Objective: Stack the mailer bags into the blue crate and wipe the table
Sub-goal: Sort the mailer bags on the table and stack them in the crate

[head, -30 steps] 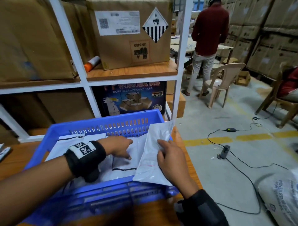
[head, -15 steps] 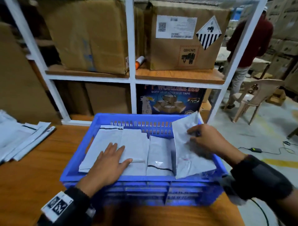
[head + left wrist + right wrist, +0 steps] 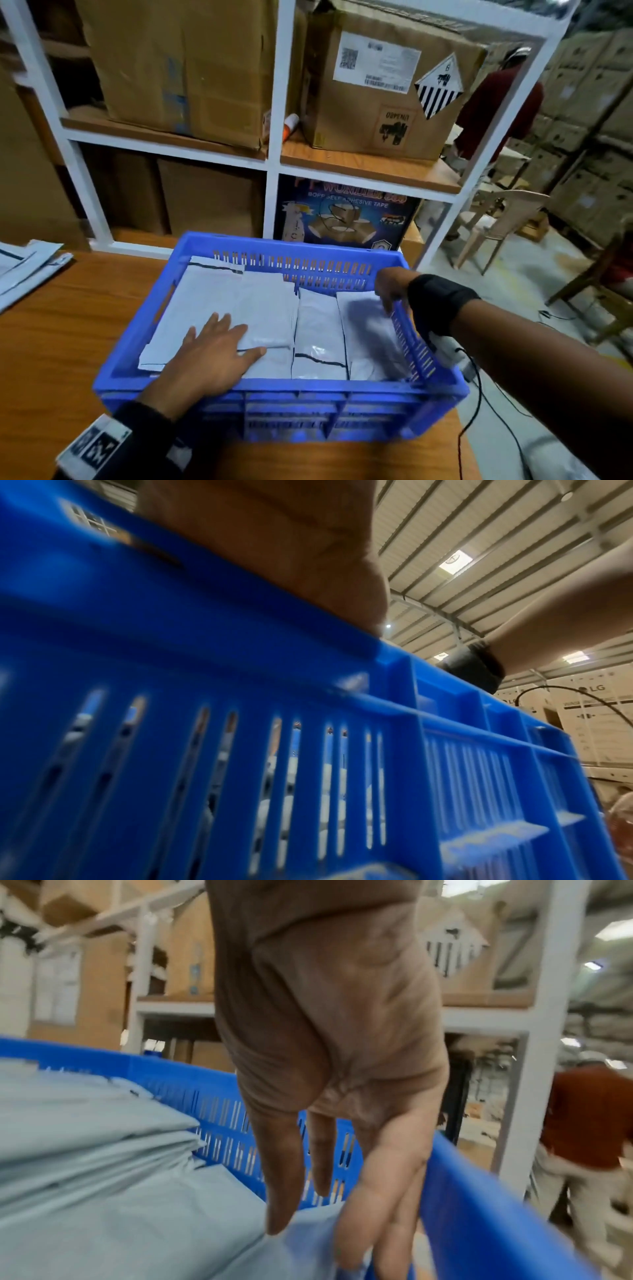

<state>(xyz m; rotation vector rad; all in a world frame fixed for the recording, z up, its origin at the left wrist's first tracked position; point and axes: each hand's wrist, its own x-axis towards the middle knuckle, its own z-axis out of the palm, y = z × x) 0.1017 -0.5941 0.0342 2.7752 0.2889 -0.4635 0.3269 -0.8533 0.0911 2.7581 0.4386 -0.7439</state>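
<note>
The left hand [image 3: 209, 356] is lying flat, fingers straight, pressing the white plastic mailer bags [image 3: 260, 318] filling the blue slotted plastic crate [image 3: 274, 411] on the brown wooden table [image 3: 51, 342]. The right hand [image 3: 390, 284] is reaching down inside the right wall, fingers straight, touching the rightmost bag. More white mailers [image 3: 24, 270] are waiting far left. Behind, a white shelf rack [image 3: 274, 137] with cardboard boxes [image 3: 376, 96] is closing things off.

A white shelf rack [image 3: 274, 164] stands behind the wooden table [image 3: 51, 342], loaded with cardboard boxes [image 3: 178, 65] and a tape carton [image 3: 346, 219]. Right of the rack, a plastic chair [image 3: 496, 222] stands on grey floor [image 3: 534, 284] before stacked cartons [image 3: 589, 113]. Ceiling lights [image 3: 455, 561] glow overhead.
</note>
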